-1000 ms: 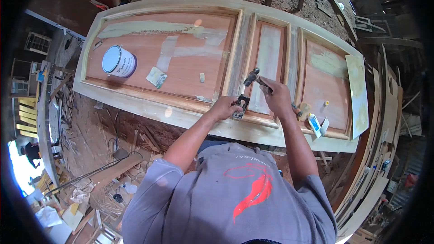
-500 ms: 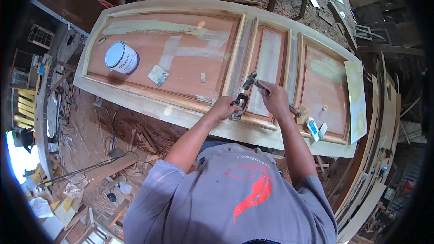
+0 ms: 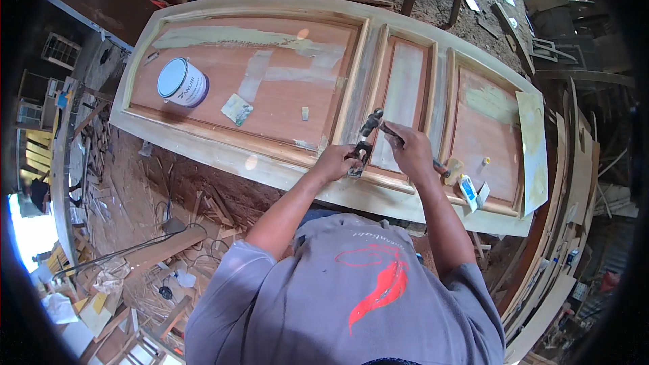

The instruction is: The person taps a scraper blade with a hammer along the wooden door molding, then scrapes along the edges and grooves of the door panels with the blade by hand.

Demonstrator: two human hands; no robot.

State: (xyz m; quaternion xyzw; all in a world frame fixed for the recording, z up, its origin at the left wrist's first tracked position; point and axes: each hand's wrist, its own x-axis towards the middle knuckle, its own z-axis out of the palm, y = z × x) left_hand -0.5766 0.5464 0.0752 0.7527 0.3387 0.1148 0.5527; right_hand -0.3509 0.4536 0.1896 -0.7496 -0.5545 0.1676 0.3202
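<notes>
My left hand is closed around a small dark hand plane, over the lower frame of a large panelled wooden door. In my right hand is a hammer, gripped by its handle, which sticks out behind the hand. The hammer's head is just above the plane's upper end; whether they touch I cannot tell. Both hands are near the door's narrow middle panel, which has a pale patch of filler.
On the door's left panel stand a paint can, a stained square and a small block. At the right are a glue bottle, a yellow cap and a pale board. Wood scraps litter the ground.
The hammer's head has come down and left, closer to the plane, since a second ago. My left hand keeps its hold. The camera view has shifted slightly.
</notes>
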